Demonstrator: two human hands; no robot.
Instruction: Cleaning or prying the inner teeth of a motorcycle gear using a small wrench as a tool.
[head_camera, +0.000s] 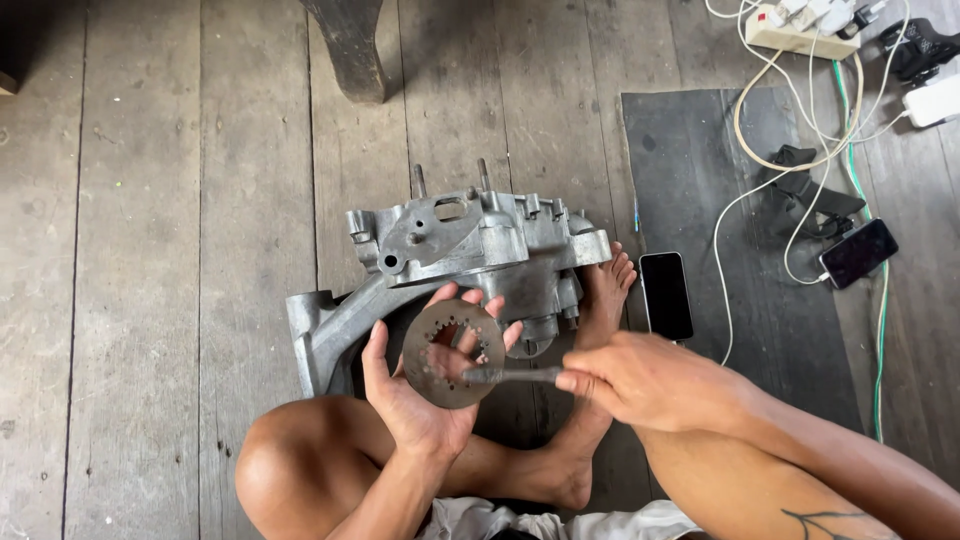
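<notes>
Steel toothed ring (453, 353) in left hand (415, 395), w/ thin rod (512, 375)

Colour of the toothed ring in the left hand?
Dull dark grey bare metal ring, slightly brownish; shows best in the head view.

Tool tip (478, 377), blurred against the plate (440, 375).

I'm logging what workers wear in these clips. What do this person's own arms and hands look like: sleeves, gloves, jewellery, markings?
Both arms are bare, with no sleeves in view. The left hand and right hand wear no gloves; no rings, watch or bracelets show. The fingers are uncovered. A dark line tattoo shows near the bottom right edge, though whether it sits on the arm or the leg is unclear.
</notes>
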